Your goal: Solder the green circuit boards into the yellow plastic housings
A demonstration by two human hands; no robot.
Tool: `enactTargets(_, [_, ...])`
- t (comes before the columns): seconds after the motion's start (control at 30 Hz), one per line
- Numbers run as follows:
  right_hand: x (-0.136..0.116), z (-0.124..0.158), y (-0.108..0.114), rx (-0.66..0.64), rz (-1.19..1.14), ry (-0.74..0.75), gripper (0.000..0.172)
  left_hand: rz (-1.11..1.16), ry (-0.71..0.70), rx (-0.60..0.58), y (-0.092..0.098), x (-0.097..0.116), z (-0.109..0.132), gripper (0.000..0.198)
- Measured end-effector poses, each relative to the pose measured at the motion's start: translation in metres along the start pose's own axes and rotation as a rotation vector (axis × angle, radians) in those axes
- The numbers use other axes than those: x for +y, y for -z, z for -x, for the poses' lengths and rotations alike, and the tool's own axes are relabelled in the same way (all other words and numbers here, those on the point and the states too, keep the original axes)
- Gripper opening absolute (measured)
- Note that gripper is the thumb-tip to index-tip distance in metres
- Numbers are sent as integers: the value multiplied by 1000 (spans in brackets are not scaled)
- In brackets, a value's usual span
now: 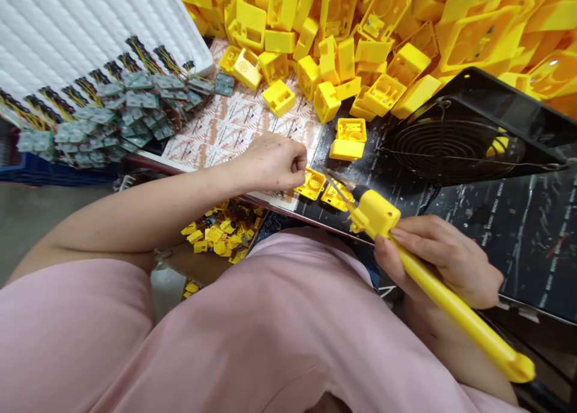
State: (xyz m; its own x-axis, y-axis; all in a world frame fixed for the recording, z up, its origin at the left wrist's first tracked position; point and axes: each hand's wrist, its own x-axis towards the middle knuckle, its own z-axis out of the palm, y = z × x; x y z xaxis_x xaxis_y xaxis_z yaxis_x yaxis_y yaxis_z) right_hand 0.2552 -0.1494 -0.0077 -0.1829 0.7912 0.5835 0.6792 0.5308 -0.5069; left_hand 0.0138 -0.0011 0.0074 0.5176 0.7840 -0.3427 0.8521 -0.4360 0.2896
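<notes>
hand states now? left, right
Left hand: closed, pinching a small yellow part on the mat.
Right hand: closed around the yellow soldering iron.

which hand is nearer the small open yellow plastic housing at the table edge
Left. The left hand pinches at the small open yellow plastic housing, fingertips touching its left side. The right hand is farther off to the lower right, holding the yellow soldering iron.

Black worktop [532, 232] above grey floor [27, 220]

Heap of yellow plastic housings [360, 34] across top; small green circuit boards with wires [112, 109] left, on white padded sheet [67, 22]; black fan grille [451, 145] right.
</notes>
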Motion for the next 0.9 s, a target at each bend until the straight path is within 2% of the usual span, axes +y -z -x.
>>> enactTargets(0.13, [2, 7, 0, 85, -13, -9, 27, -31, -37, 16, 0, -2, 0, 22])
enactTargets(0.27, [6, 12, -5, 148, -55, -49, 30, -45, -121, 68, -1, -13, 4, 21])
enactTargets(0.37, [9, 14, -6, 152, -87, -60, 46, 114, -195, 154, -7, -25, 9, 22])
enactTargets(0.5, [12, 17, -7, 149, -24, -80, 67, 298, -175, 295, -19, -35, 12, 22])
enactTargets(0.6, [13, 18, -5, 113, -23, -52, 71, 268, -228, 260, -20, -35, 16, 21])
enactTargets(0.67, [14, 18, -2, 97, -36, -66, 68, 212, -249, 208, -19, -33, 20, 20])
enactTargets(0.77, [14, 15, 3, 62, -110, -82, 54, 128, -221, 166, -19, -29, 24, 20])
enactTargets(0.9, [14, 2, 4, -54, -184, 117, 32, 87, -185, 108, -19, -24, 20, 16])
